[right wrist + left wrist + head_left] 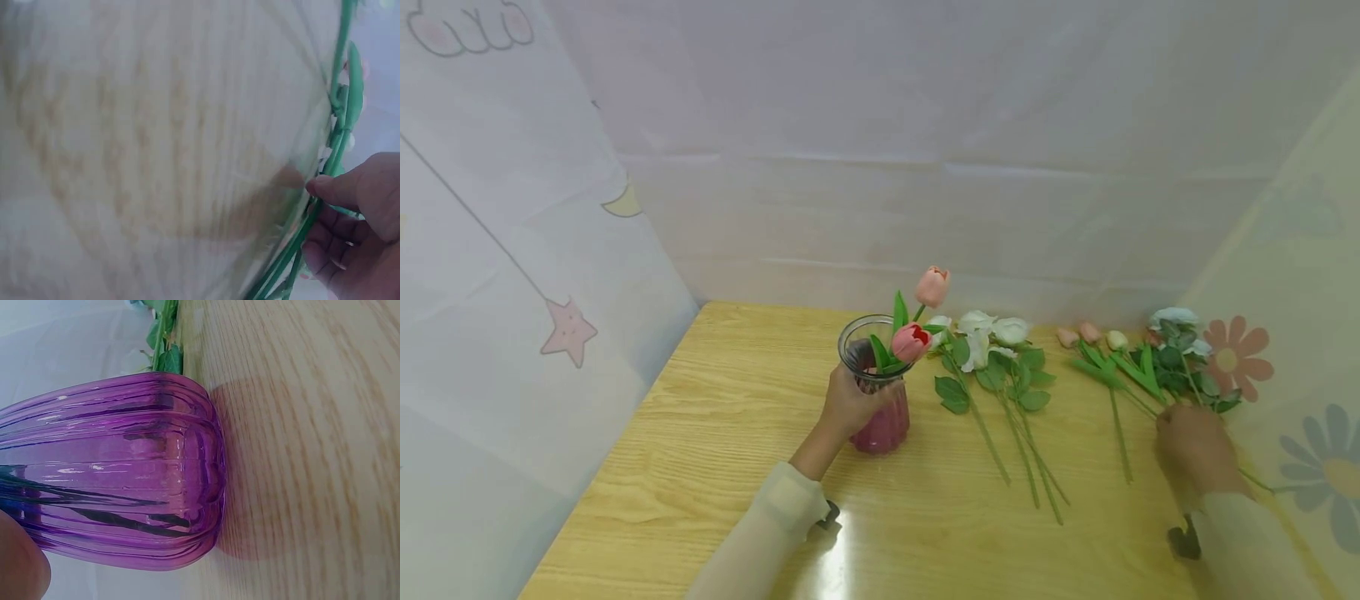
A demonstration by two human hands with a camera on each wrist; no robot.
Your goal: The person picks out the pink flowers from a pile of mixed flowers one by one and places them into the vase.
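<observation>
Purple vase stands upright, long axis vertical, mouth up, just left of the white flowers; the left hand clasps it, thumb and fingers wrapped around. Well right of the white flowers, the right hand pinches green stems between thumb and fingers.

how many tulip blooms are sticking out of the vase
2: a lighter pink tulip reaching higher, and a deeper pink tulip lower, by the rim of the vase. Another bloom hidden behind these can't be fully ruled out.
</observation>
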